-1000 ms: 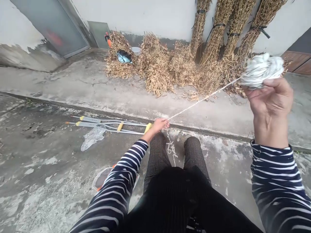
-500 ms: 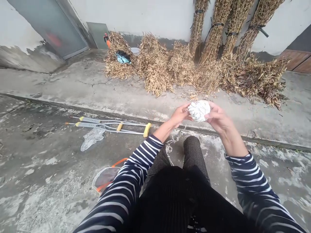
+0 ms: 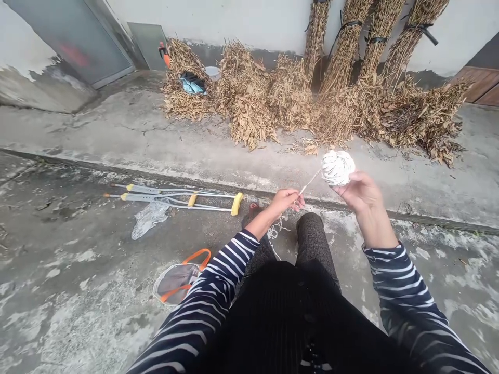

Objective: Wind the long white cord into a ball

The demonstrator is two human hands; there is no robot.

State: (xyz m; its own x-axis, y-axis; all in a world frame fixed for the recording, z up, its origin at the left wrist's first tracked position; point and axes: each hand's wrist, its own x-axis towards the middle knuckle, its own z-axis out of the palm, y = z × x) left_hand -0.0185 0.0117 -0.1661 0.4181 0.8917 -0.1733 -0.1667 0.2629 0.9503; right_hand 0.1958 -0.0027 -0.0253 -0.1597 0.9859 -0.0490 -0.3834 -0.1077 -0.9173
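My right hand grips a ball of white cord from its right side, above the concrete step. A short taut strand of the cord runs down and left from the ball to my left hand, whose fingers are pinched around it. More loose cord dangles below my left hand in a tangle between my knees, near the ground. Both forearms are in striped sleeves.
Metal crutches with yellow pads lie on the ground at left, beside a clear plastic bag. A bag with orange handles stands by my left arm. Dried plant bundles line the wall beyond the step edge.
My left hand has come off the ball and moved down and left, drawing out a strand. My right hand has shifted the ball slightly right and up.
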